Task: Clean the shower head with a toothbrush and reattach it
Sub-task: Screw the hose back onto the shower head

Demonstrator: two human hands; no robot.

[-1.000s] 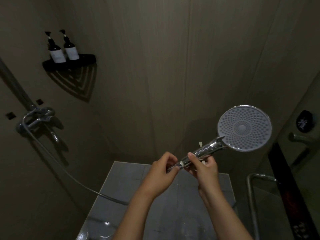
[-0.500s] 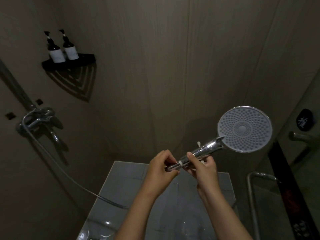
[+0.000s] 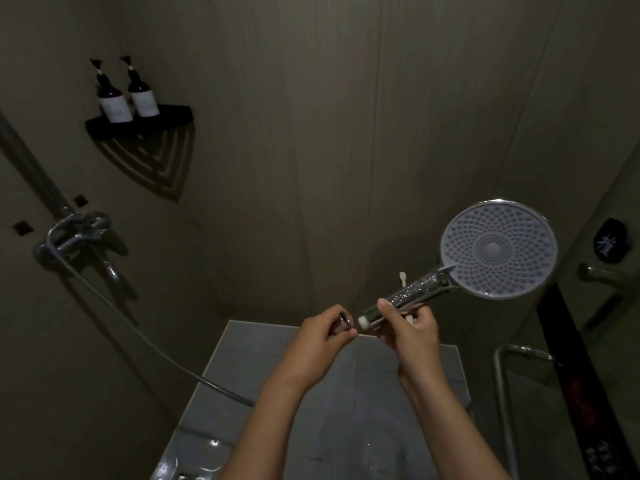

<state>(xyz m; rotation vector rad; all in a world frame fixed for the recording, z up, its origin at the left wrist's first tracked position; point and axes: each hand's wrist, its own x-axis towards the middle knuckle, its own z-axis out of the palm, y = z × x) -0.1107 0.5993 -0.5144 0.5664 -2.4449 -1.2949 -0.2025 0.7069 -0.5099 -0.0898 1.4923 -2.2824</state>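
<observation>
Bathroom shower stall, wall faucet (image 3: 74, 233), corner shelf (image 3: 138, 121)

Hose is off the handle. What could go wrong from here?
1. The left hand only pinches the hose nut at its fingertips; a slip could let the hose swing down toward the floor.
2. The right hand holds the shower head by its handle together with what looks like a toothbrush; that crowded grip might drop one.
3. The handle's white end sits angled to the nut, so rejoining could cross-thread.
</observation>
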